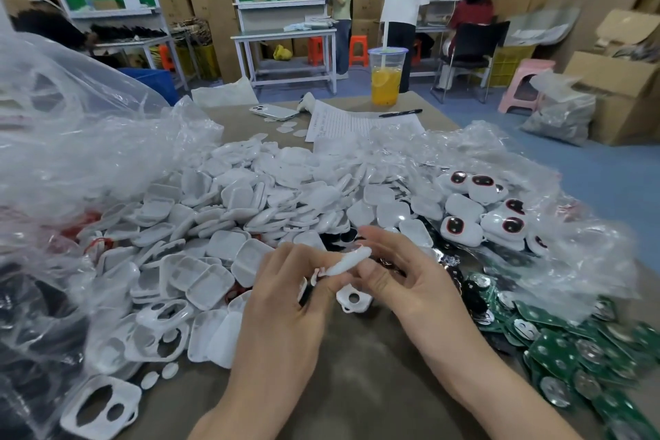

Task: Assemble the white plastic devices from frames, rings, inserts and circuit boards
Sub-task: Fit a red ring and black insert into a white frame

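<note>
Left hand [285,296], right hand [403,286] pinch white shell [348,261]; shell heap [250,196] behind, circuit boards [571,350] right.

Left hand [285,296]: fingers curled, thumb and forefinger pinched one end of a white plastic piece [351,259].
Right hand [407,282]: thumb and forefinger gripped the piece's other end, remaining fingers loosely bent.
Forearms [250,404]: bare, converging inward.

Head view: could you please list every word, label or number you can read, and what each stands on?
Lined sheet: handwritten rows, too small to read.
Drink cup lid: print, too blurred to read.
No text anywhere in the view is legible.
</note>
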Tool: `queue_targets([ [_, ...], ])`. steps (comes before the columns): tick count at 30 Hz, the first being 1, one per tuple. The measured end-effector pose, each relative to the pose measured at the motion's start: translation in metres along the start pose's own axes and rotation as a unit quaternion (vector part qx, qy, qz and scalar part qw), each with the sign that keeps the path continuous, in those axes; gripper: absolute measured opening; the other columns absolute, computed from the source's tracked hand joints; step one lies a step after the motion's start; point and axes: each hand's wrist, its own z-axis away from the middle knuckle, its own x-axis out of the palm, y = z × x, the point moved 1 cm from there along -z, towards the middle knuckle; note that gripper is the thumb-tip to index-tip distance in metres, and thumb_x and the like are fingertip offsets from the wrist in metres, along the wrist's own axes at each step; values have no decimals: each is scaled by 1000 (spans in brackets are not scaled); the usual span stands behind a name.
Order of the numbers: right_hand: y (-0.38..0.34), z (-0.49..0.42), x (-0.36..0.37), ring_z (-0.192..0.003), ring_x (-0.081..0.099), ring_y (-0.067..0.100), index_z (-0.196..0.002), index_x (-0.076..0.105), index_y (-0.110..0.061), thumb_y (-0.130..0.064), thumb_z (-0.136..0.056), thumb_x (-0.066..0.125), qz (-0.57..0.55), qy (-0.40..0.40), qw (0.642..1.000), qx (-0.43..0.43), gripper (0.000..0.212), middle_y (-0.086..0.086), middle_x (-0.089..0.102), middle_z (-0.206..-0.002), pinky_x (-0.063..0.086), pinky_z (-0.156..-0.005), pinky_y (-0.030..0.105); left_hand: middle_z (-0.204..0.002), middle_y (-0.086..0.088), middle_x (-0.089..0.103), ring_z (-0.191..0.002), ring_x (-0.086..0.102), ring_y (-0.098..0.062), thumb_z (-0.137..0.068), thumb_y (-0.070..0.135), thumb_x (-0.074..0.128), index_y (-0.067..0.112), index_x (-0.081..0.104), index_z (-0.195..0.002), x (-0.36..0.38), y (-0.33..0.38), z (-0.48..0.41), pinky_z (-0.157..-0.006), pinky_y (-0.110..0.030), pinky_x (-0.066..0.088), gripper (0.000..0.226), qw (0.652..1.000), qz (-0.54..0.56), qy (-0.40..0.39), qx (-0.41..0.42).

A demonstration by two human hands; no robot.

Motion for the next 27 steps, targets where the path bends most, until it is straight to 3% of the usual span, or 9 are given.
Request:
queue_targets([
  [3,1,-1,0,-81,71,14,-113,76,-23,-43,-72,77,-83,-40,994,51,46,6,77,-102,57,-81,26,-99,22,54,-99,53,-6,-89,31,69,43,61,-93,-2,-3,0,-78,-10,41,15,997,-41,10,65],
  [8,1,-4,-4,-78,66,19,-109,78,-20,-24,-73,76,-149,-41,986,59,36,14,74,-98,57,-79,25,-113,24,50,-108,53,-7,-88,17,76,47,60,-101,-1,-2,2,-82,-6,40,36,995,-52,-32,83],
  [11,-2,-4,-4,-85,67,22,-110,78,-25,-25,-68,76,-144,-27,988,54,42,13,75,-103,58,-82,26,-119,22,53,-102,60,-8,-89,18,61,54,56,-115,0,7,3,-77,-7,44,44,997,32,-59,37],
  [14,-2,-3,-3,-82,64,20,-110,77,-30,-26,-70,75,-101,-25,994,36,40,4,72,-92,56,-87,30,-104,21,64,-91,65,-2,-98,21,62,51,61,-112,-1,11,-1,-69,-9,47,33,982,155,-68,-84],
  [16,-2,-2,-3,-84,65,18,-111,77,-33,-28,-71,75,-73,-22,996,34,40,5,74,-97,54,-92,33,-90,17,72,-76,67,-1,-96,17,63,42,68,-106,-2,11,-5,-63,-12,48,27,968,191,-94,-131],
  [20,-3,-2,-2,-86,67,15,-110,77,-31,-26,-79,79,-44,-19,998,34,32,13,76,-101,54,-93,34,-79,3,75,-65,67,-6,-95,9,63,30,72,-94,-2,10,-6,-52,-12,47,22,952,239,-101,-161],
  [24,-2,-2,-3,-81,68,11,-106,78,-33,-24,-83,76,-15,-26,999,28,25,5,78,-97,54,-82,22,-80,8,75,-67,69,-9,-93,14,65,42,66,-88,2,7,-4,-56,-13,47,28,961,210,-98,-150],
  [27,-2,-2,-5,-77,66,12,-106,78,-33,-25,-84,78,-11,-24,999,18,24,9,77,-97,55,-81,21,-82,9,75,-68,71,-11,-94,18,65,44,65,-90,3,5,-3,-50,-11,44,26,965,199,-95,-143],
])
